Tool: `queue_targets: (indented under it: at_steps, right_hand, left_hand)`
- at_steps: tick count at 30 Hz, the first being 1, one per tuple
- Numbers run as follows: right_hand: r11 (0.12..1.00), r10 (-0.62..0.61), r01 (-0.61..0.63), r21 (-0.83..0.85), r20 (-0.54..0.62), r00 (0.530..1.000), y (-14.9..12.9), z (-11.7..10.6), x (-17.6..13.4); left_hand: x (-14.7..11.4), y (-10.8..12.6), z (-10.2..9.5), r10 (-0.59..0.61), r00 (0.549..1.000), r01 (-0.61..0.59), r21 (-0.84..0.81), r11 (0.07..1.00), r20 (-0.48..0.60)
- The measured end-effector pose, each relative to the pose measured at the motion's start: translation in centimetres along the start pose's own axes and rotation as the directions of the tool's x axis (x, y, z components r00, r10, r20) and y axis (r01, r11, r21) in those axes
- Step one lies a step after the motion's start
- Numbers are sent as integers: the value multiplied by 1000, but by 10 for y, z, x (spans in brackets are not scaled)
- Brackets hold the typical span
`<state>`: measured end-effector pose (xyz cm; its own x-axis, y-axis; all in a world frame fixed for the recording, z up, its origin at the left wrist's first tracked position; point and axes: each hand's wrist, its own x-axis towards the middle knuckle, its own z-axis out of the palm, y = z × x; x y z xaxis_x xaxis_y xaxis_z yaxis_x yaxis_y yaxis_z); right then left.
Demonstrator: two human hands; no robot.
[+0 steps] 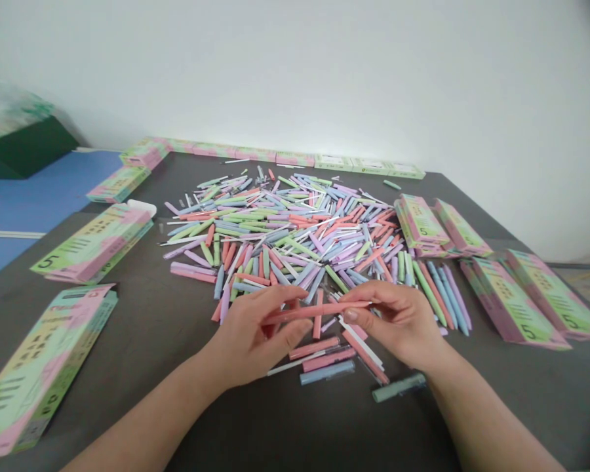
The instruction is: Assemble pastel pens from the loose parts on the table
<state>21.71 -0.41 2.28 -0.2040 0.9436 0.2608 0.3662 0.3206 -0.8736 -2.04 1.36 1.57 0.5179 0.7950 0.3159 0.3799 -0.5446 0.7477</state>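
Observation:
A coral-pink pen (319, 311) lies level between my two hands above the front of a heap of pen parts. My left hand (263, 331) grips its left end between thumb and fingers. With thumb and fingertips, my right hand (393, 321) pinches the other end, where a narrow tip shows. Part of the pen is hidden by the fingers. Below it on the table lie pink pieces (329, 359), a blue piece (327, 373) and a grey-green piece (398, 387). A white refill (361, 341) rests near my right hand.
The heap (285, 223) of pastel barrels, caps and refills covers the dark table (147, 328). Several pens (447, 295) lie side by side at right. Printed boxes (93, 242) stand left, more boxes (518, 301) right, and a row (295, 159) along the back. A dark green bin (24, 147) sits far left.

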Motion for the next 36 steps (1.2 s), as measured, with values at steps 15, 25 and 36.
queue_targets:
  at_steps: [15,25,36]
  right_hand:
    - [966,190,-191,172,25,982,1,4,1]
    - [925,281,-303,231,125,952,0,2,2]
    - [964,-173,165,-208,-19,985,3,5,3]
  left_hand:
    - [4,0,2,-104,993,104,-1,995,-60]
    - [2,-5,4,101,986,-82,139,987,-134]
    - [6,-8,2,-26,995,33,75,997,-99]
